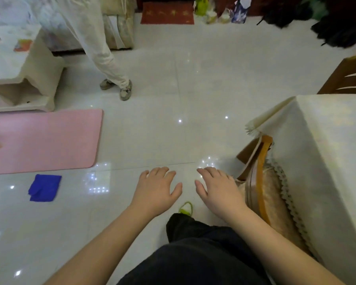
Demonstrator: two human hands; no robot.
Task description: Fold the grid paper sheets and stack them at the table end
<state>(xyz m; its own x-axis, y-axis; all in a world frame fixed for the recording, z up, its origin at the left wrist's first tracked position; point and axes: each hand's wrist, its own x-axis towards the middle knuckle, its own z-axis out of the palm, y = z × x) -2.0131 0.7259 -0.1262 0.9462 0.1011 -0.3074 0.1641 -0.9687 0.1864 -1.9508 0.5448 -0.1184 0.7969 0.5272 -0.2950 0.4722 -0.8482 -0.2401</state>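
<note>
No grid paper shows in the head view. My left hand (156, 188) and my right hand (218, 188) hover side by side over the glossy white floor, palms down, fingers spread and relaxed, holding nothing. A table draped in a cream cloth (325, 161) stands at the right, its corner near my right hand. My dark trouser leg and a green-trimmed shoe (185, 208) are below the hands.
A wooden chair with a beige cushion (263, 182) is tucked against the table. On the floor at left lie a pink mat (43, 140) and a blue cloth (44, 188). Another person's legs (115, 79) stand further back, beside a white low table (17, 64).
</note>
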